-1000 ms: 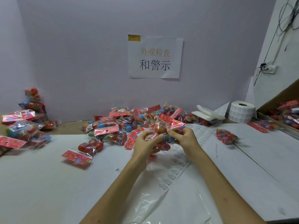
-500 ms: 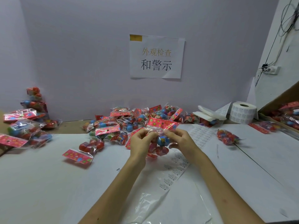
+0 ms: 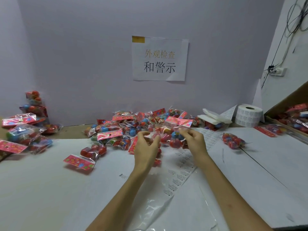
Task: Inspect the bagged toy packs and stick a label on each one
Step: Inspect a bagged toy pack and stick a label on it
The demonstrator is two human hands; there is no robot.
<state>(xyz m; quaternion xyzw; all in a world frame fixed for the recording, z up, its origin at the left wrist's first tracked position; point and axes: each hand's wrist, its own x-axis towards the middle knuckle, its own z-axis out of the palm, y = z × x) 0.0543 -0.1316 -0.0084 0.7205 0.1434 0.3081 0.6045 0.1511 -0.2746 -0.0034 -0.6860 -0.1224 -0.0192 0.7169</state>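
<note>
Two hands are recorded above the middle of the white surface (image 3: pixel 41 189), with one held toy pack (image 3: pixel 175 139) between them.

- Held toy pack: clear bag of red and blue balls, pink header card uppermost. It is kept clear of the surface, just in front of the central pile (image 3: pixel 120 130).
- Right hand (image 3: pixel 194 142): fingers are curled and the bag's right side is pinched below the card.
- Left hand (image 3: pixel 146 145): fingers and thumb are curled toward the bag's left side. The grip is blurred, but the plastic appears to be pinched.
- Central pile: many like packs are heaped against the back wall.
- Front-left pack (image 3: pixel 83 157): laid apart from the pile, card end nearest the viewer.
- Lone pack (image 3: pixel 233 141): laid well to the right of the hands.
- Left stack (image 3: pixel 23 130): further packs are piled at the surface's left edge.
- Label sheet (image 3: pixel 181 170): long strip of printed labels, laid flat beneath the hands.
- Label roll (image 3: pixel 249 116): white, stood on end at the back right, beside folded white pads (image 3: pixel 214 117).
- Cardboard box (image 3: pixel 286 100): far right, more packs seen inside.
- Clear film (image 3: pixel 158 207): crumpled on the near surface between the forearms.
- Paper sign (image 3: pixel 160 59): fixed to the wall, printed with Chinese characters.
</note>
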